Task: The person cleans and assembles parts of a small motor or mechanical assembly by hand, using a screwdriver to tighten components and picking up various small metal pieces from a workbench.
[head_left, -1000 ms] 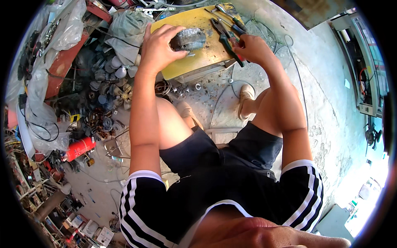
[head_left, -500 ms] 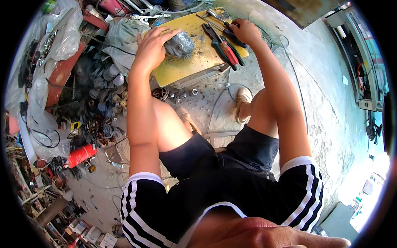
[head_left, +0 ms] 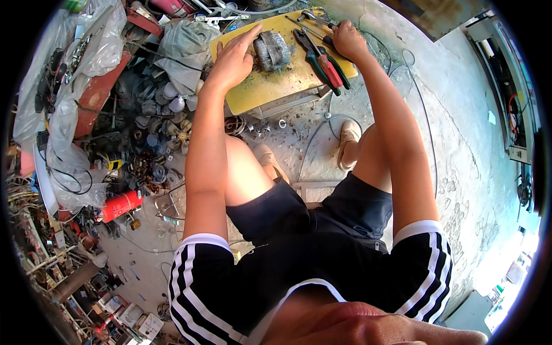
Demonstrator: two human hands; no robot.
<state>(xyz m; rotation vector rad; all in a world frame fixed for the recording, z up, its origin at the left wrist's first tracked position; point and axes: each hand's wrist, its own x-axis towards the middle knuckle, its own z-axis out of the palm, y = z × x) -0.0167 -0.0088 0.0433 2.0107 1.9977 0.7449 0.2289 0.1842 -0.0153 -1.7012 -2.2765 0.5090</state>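
A grey, ribbed, roughly cylindrical part that looks like a wound motor core (head_left: pixel 272 50) lies on a worn yellow board-topped stool (head_left: pixel 253 95). Just left of it is my left hand (head_left: pixel 232 62), open, index finger stretched out and thumb apart, holding nothing. At the stool's far right edge my right hand (head_left: pixel 349 41) is closed around the handle end of a tool with a shiny metal head (head_left: pixel 310 15); the fingers partly hide it. Nearest that hand lie a thin-shafted screwdriver (head_left: pixel 299 24), dark-handled pliers (head_left: pixel 313 59) and a red-handled screwdriver (head_left: pixel 329 70).
Loose motor parts (head_left: pixel 152 129), a grey cloth (head_left: pixel 187 43) and plastic sheeting (head_left: pixel 57 155) crowd the left side, with a red cylinder (head_left: pixel 119 206) among them. A dark cable (head_left: pixel 422 109) runs over the concrete floor on the right. A metal-framed cabinet (head_left: pixel 506 86) stands farther right.
My left hand has come off the motor core and now sits beside it. The core has shifted slightly right and turned. My right hand stays at the metal-headed tool; the whole view has shifted a little.
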